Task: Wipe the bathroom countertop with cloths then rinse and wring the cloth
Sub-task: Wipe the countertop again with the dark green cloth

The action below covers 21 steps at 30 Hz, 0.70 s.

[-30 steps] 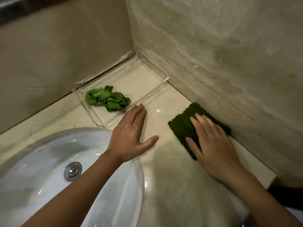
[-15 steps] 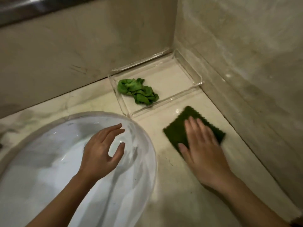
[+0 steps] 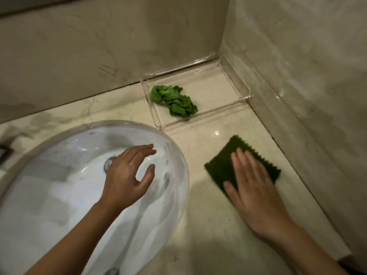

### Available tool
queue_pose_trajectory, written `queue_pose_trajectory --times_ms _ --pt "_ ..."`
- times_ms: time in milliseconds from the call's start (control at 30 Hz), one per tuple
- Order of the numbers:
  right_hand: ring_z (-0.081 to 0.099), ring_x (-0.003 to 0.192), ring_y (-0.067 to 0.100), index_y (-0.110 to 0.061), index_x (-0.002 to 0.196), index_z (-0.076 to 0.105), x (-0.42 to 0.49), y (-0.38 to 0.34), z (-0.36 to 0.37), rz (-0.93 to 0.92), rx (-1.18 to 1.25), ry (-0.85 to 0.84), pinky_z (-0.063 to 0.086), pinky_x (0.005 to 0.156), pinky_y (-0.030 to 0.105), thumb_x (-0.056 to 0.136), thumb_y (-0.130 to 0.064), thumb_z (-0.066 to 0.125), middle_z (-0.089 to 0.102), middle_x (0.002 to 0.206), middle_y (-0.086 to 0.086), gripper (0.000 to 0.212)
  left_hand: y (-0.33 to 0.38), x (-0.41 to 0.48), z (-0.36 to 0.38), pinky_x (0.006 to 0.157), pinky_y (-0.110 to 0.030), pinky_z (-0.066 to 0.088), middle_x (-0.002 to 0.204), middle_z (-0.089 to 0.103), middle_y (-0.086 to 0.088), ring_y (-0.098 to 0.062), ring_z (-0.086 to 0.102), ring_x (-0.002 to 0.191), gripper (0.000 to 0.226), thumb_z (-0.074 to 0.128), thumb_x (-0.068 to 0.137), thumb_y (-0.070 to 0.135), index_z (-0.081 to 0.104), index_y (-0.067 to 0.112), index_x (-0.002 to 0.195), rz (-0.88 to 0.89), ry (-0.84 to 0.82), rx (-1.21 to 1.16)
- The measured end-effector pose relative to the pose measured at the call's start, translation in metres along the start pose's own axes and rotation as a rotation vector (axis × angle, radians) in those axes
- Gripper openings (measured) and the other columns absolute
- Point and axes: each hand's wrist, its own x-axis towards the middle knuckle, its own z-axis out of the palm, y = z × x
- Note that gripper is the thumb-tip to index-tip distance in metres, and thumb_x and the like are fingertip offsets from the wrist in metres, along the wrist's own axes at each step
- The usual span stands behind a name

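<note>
The left hand (image 3: 127,179) hangs over the white sink basin (image 3: 59,195), its fingers spread and gently curved, thumb apart, with nothing in it. Whether it touches the bowl cannot be told. The right hand (image 3: 256,187) lies flat with straight fingers, palm down, pressing on the dark green cloth (image 3: 222,159). This cloth lies spread on the bench (image 3: 208,225), to the right of the basin and close to the right wall, with its zigzag edge pointing towards that wall.

The bench is pale, glossy stone with faint veins and a few dark specks. The round basin is sunk into it on the left. Two beige stone walls meet at a corner at the back right. A clear tray (image 3: 236,80) sits on the bench right in that corner, against both walls. Inside it, towards its left and front, lies a crumpled light green cloth (image 3: 173,101), well apart from the dark one.

The left hand covers part of the metal drain (image 3: 107,165). A dark object (image 3: 5,153) is cut off by the left edge and cannot be made out. The right hand and the edge of the cloth under it are blurred.
</note>
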Motion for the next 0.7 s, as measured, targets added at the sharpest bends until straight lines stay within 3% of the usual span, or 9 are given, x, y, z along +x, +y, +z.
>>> queue_pose_trajectory --times_ms 100,167,267,333,433,533,600,700 --pt "-0.017 0.141 0.017 -0.016 0.147 -0.014 0.055 0.008 -0.007 0.14 0.043 0.021 -0.012 0.112 0.034 0.091 -0.056 -0.001 -0.015 0.156 0.003 0.069 0.009 -0.006 0.005 0.095 -0.005 0.027 0.119 0.063 0.002 -0.009 0.053 0.111 0.034 0.049 0.086 0.029 0.066 0.011 0.11 -0.002 -0.015 -0.02" --pt "-0.015 0.142 0.021 -0.013 0.146 -0.014 0.07 -0.013 -0.003 0.109 0.037 0.03 -0.009 0.114 0.037 0.095 -0.052 0.002 -0.014 0.156 0.007 0.067 0.014 -0.009 0.009 0.097 -0.004 0.024 0.12 0.062 0.002 -0.011 0.053 0.112 0.035 0.048 0.087 0.028 0.065 0.011 0.112 -0.011 -0.037 -0.043" --pt "-0.005 0.143 0.021 -0.014 0.149 -0.004 0.014 -0.04 0.01 -0.069 0.019 0.034 -0.002 0.117 0.04 0.097 -0.051 0.009 -0.003 0.157 0.005 0.065 0.024 -0.007 0.014 0.098 -0.01 0.03 0.125 0.06 0.002 -0.014 0.053 0.116 0.035 0.047 0.089 0.027 0.061 0.013 0.117 0.001 -0.064 -0.093" --pt "-0.003 0.144 0.018 -0.018 0.15 0.0 -0.034 -0.03 0.011 -0.092 0.042 0.021 -0.001 0.116 0.039 0.097 -0.053 0.009 0.001 0.157 0.001 0.064 0.035 0.001 0.018 0.099 -0.012 0.031 0.128 0.057 0.002 -0.013 0.051 0.119 0.035 0.046 0.091 0.027 0.058 0.014 0.121 0.035 -0.079 -0.117" --pt "-0.016 0.141 0.01 -0.023 0.149 -0.007 -0.032 0.014 0.002 0.049 0.067 0.04 -0.008 0.114 0.035 0.095 -0.057 0.003 -0.008 0.157 -0.004 0.064 0.052 0.016 0.027 0.101 -0.011 0.03 0.131 0.056 0.001 -0.013 0.048 0.122 0.035 0.045 0.092 0.025 0.057 0.013 0.122 0.089 -0.07 -0.147" --pt "-0.012 0.141 0.012 -0.02 0.149 -0.006 0.031 0.027 -0.006 0.147 0.074 0.093 -0.009 0.113 0.032 0.092 -0.055 0.002 -0.007 0.157 -0.002 0.067 0.064 0.028 0.035 0.101 -0.014 0.032 0.132 0.055 0.001 -0.013 0.046 0.123 0.03 0.048 0.094 0.02 0.057 0.012 0.121 0.073 -0.031 -0.173" --pt "-0.01 0.142 0.017 -0.018 0.149 -0.005 0.046 0.012 -0.004 0.109 0.063 0.074 -0.007 0.113 0.035 0.094 -0.054 0.005 -0.007 0.157 0.0 0.066 0.068 0.031 0.04 0.101 -0.016 0.032 0.132 0.054 0.0 -0.013 0.045 0.123 0.029 0.048 0.094 0.017 0.057 0.012 0.121 0.059 -0.023 -0.183" --pt "-0.002 0.144 0.017 -0.019 0.15 0.004 -0.01 -0.009 0.006 -0.041 0.055 0.036 0.004 0.115 0.041 0.097 -0.052 0.013 0.002 0.157 -0.002 0.063 0.07 0.033 0.04 0.1 -0.014 0.031 0.133 0.053 -0.001 -0.013 0.044 0.123 0.032 0.042 0.096 0.023 0.055 0.013 0.123 0.069 -0.046 -0.186"
